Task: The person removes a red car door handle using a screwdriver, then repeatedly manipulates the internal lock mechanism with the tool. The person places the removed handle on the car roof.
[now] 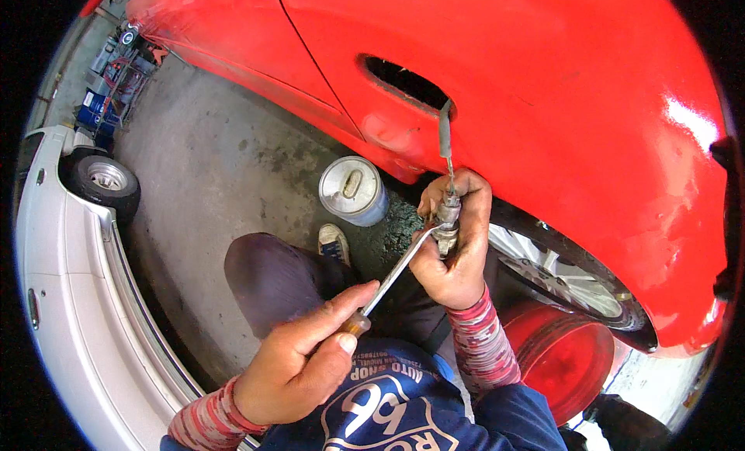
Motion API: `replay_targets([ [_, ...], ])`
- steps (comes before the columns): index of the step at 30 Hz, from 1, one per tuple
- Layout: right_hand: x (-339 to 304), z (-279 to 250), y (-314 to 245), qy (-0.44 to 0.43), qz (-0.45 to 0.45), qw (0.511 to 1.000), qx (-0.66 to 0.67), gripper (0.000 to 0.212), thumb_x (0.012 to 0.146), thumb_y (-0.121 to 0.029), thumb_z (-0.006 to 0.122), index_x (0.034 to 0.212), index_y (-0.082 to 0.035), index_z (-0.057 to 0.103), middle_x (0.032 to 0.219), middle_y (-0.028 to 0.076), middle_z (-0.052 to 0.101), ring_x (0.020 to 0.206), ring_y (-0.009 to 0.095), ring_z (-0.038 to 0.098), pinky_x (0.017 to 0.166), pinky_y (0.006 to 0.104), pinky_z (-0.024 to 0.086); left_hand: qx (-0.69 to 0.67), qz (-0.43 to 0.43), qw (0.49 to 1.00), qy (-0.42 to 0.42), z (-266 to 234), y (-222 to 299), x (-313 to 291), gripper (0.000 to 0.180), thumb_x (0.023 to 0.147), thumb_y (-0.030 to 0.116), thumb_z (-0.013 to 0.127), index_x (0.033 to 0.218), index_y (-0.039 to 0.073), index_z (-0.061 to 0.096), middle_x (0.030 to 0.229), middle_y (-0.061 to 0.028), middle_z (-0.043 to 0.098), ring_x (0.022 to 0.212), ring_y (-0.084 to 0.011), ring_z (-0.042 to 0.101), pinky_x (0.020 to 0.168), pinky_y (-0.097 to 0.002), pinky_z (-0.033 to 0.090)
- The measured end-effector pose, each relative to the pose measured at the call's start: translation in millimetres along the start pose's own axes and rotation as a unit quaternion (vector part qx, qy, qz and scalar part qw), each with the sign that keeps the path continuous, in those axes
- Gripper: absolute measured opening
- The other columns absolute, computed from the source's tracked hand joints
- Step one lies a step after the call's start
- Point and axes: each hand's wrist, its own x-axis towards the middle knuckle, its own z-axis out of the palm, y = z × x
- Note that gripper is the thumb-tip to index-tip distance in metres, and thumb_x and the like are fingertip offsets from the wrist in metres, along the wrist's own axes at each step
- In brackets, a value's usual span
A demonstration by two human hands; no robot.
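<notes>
My left hand is closed around the amber handle of a screwdriver-like tool. Its metal shaft slants up to the right, and the bent tip touches a small grey metallic fitting, perhaps a lamp socket or connector. That fitting is gripped between the thumb and fingers of my right hand. From its top, a wire in a grey sleeve runs up into an oval opening in the red car's body panel. My fingers partly hide the fitting, so its exact kind is unclear.
Below the panel is the car's wheel, with a red bucket near my right forearm. A lidded metal can stands on the concrete floor ahead of my shoe. A light-coloured vehicle is at left.
</notes>
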Motion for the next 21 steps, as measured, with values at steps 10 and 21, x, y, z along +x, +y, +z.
replay_targets([
  [10, -0.7, -6.9, 0.4, -0.016, 0.002, 1.0, -0.026, 0.058, 0.072, 0.0, 0.059, 0.126, -0.004, 0.036, 0.098, 0.007, 0.043, 0.089, 0.017, 0.046, 0.084, 0.0318, 0.043, -0.191, -0.021, 0.979, -0.072, 8.0, -31.4, 8.9, 0.052, 0.11, 0.014, 0.038, 0.161, 0.006, 0.028, 0.072, -0.0009, 0.051, 0.054, -0.0036, 0.041, 0.049, -0.0205, 0.04],
  [21, 2.2, -3.6, -3.8, -0.014, 0.003, 1.0, -0.002, 0.055, 0.07, 0.001, 0.057, 0.121, -0.005, 0.036, 0.098, 0.007, 0.042, 0.089, 0.017, 0.044, 0.084, 0.0333, 0.043, -0.375, -0.041, 0.915, -0.139, 1.7, -37.5, 9.3, 0.053, 0.11, 0.015, 0.042, 0.161, 0.007, 0.03, 0.079, -0.0056, 0.057, 0.058, -0.0074, 0.045, 0.053, -0.0217, 0.043],
])
